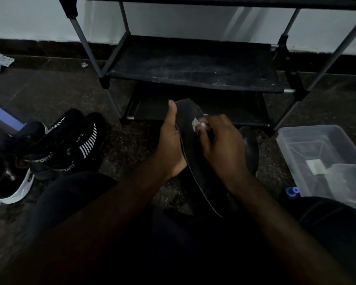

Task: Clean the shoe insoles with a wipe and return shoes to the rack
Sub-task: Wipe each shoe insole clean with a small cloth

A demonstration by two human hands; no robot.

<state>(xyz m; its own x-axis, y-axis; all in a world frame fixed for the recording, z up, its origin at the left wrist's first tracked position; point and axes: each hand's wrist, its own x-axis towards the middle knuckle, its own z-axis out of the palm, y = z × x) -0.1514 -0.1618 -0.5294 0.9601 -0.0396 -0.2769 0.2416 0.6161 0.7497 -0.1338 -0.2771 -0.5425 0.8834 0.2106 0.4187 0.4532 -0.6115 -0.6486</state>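
Left hand [170,145] grips the insole [190,132] along its edge, thumb raised beside the toe end. Right hand [222,147] pinches a crumpled wipe [197,124] against the insole's upper face, just across from that thumb. A second insole [251,149] lies on the floor behind the right hand. Shoes [70,145] stand well left of the grip; the rack [193,66] stands beyond it.

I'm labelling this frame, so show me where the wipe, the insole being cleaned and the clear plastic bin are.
wipe [198,124]: head view, on its crumpled white part.
insole [190,138]: head view, on its dark upper face.
plastic bin [304,128]: head view, on its far rim.
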